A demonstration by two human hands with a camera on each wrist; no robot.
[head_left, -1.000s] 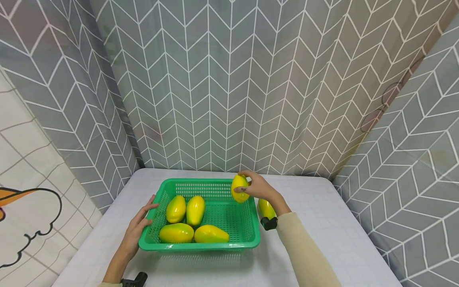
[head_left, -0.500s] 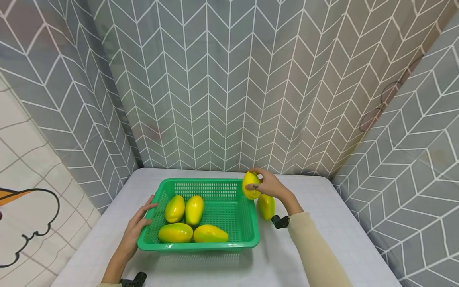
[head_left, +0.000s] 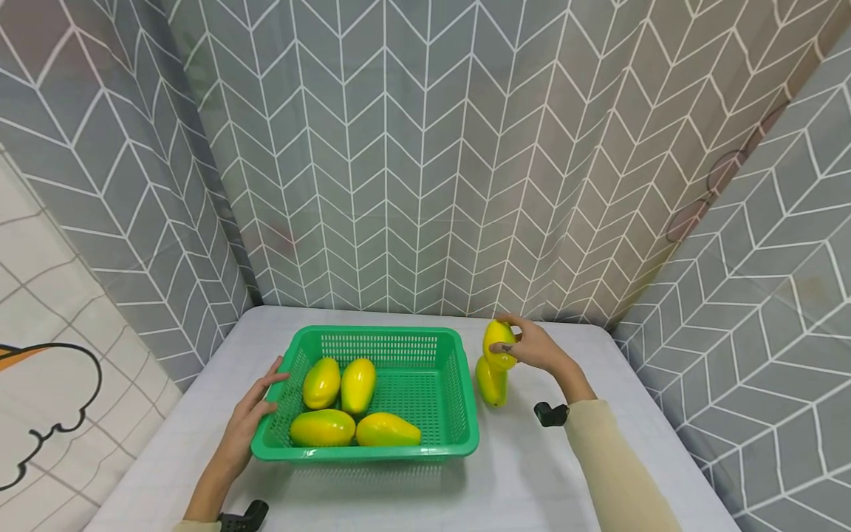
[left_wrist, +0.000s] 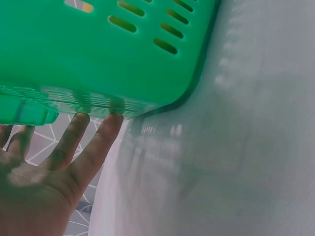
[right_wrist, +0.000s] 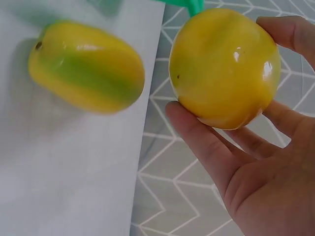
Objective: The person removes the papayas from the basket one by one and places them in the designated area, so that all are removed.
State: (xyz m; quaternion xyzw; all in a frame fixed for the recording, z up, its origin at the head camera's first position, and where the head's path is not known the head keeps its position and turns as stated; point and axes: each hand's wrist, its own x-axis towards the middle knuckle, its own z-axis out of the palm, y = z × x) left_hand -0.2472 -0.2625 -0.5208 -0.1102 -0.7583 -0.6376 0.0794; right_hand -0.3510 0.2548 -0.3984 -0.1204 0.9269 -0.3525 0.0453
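My right hand (head_left: 535, 346) grips a yellow mango (head_left: 499, 343) between thumb and fingers, above the table to the right of the green plastic basket (head_left: 372, 452). In the right wrist view the held mango (right_wrist: 224, 69) appears raised off the table. A second mango (head_left: 491, 384), yellow with a green streak, lies on the table just in front of and below it. My left hand (head_left: 241, 428) is at the basket's left side. In the left wrist view its fingers (left_wrist: 96, 147) are stretched out, tips touching the perforated basket wall (left_wrist: 113, 64).
Several more mangoes (head_left: 388, 429) lie inside the basket, in its left and front part. The white table (head_left: 585, 451) ends at a patterned grey curtain (head_left: 425, 185) behind, with more curtain on both sides. A dark band with a black device (head_left: 550, 414) sits on the right wrist.
My right hand has carried the mango from over the basket's right rim to the right, clear of the basket. The left hand keeps its place on the basket.
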